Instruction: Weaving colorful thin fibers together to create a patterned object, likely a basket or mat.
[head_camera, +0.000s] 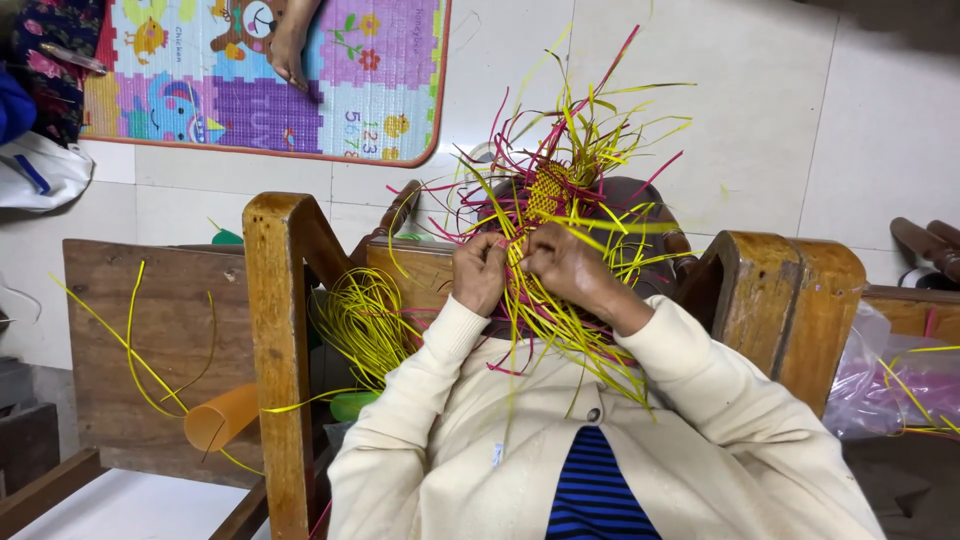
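Your left hand (480, 272) and right hand (562, 262) sit close together at chest height, both pinched shut on yellow strips (560, 320) where they cross the pink strips (520, 200). Fingers are curled tight, knuckles toward the cam, so the exact strand in each pinch can't be made out.

The weave (548, 190) sits just beyond your hands, over the lap, btwn the two wooden chair arms (275, 300).

Progress, judged from what shows: only a small patch of tight yellow/pink lattice is done, right above your knuckles. Everything else is loose: long ends fan out up, left and right, and a thick hank hangs down over your cream cardigan (450, 430). So it looks early, w/ most strip length unwoven. The final shape can't be read yet.

Around you: a spare yellow bundle (365, 325) lies left of your left forearm, a few stray strips drape over the wooden board (160, 330), an orange tube (222, 417) lies below them. A clear bag (885, 380) sits at right. A play mat (300, 70) lies on the floor w/ another person's hand (288, 45) on it.
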